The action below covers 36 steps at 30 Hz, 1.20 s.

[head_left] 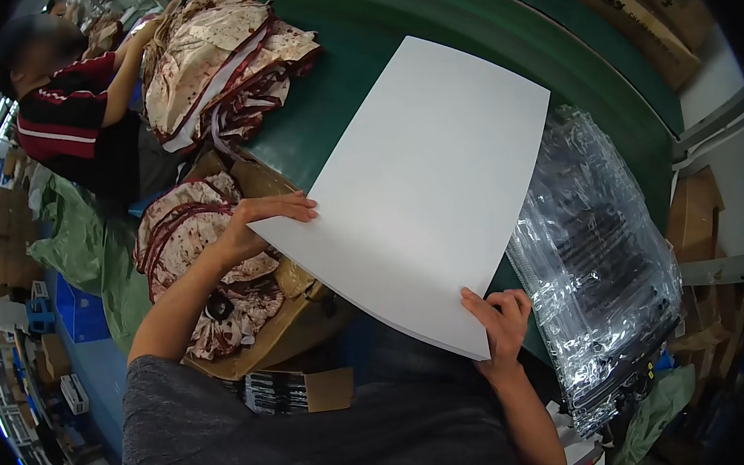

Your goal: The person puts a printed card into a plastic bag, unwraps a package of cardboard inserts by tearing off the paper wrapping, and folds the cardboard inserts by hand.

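Observation:
A stack of large white sheets point(437, 175) lies at a slant over the green table, its near edge toward my body. My left hand point(253, 222) grips the near left corner, fingers on top and the thumb out of sight. At the near right corner my right hand point(503, 323) holds the edge, with one finger on the upper face and the others curled. Several thin layers show along the near edge. Right of the stack, close to my right hand, lies a pile of clear plastic bags point(601, 249).
Patterned cream-and-red fabric point(196, 220) fills a cardboard box point(309, 325) at my left. Another fabric bundle point(219, 70) sits on the green table point(346, 16), with a co-worker point(74, 116) handling it. A small box of dark packets point(280, 391) is near my waist. Cartons point(634, 11) stand behind.

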Available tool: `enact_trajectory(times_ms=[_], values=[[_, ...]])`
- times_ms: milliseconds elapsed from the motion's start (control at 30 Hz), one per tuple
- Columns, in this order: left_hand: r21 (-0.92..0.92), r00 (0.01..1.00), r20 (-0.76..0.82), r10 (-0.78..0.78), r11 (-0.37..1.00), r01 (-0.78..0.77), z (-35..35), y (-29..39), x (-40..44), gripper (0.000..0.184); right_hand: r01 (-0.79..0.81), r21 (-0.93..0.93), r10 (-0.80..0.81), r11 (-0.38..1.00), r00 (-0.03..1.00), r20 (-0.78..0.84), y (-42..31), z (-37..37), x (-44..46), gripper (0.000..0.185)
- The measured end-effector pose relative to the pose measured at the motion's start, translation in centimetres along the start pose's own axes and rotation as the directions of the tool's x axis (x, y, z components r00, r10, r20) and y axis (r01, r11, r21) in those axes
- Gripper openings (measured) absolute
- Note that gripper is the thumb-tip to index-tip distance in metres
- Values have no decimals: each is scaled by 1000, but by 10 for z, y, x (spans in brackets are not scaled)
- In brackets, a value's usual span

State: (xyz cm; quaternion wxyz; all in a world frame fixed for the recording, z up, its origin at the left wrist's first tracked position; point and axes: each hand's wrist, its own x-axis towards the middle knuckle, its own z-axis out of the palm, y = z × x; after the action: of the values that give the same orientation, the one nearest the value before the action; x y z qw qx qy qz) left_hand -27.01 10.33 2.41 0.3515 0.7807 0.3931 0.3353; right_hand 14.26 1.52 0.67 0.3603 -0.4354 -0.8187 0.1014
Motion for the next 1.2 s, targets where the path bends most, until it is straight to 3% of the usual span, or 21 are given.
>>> enact_trajectory(times_ms=[467,600,633,767,800,933,1133,1200], values=[[-74,988,-66,-141,988,136,8,-4,-2,12,-147,192,148,970,989,9,2,2,4,20],[-54,915,-128,-381,924,377,8,2,2,9,-298,169,288,940,954,83,4,-1,5,12],[-63,915,-131,-382,924,377,12,7,2,9,-296,162,285,941,954,88,2,-3,2,12],[-314,764,-195,-615,777,546,15,29,17,9,-644,263,652,718,755,67,-1,1,1,11],[-312,768,-193,-610,780,542,15,30,19,9,-643,263,653,719,755,61,-4,0,6,11],[-267,759,-203,-619,781,565,14,29,21,12,-752,450,787,481,597,157,-18,-12,40,16],[-257,773,-236,-589,805,535,15,25,33,18,-751,494,807,439,571,150,-4,-8,35,20],[-236,780,-212,-588,806,543,12,25,36,19,-769,532,813,353,534,233,-1,-15,39,23]])
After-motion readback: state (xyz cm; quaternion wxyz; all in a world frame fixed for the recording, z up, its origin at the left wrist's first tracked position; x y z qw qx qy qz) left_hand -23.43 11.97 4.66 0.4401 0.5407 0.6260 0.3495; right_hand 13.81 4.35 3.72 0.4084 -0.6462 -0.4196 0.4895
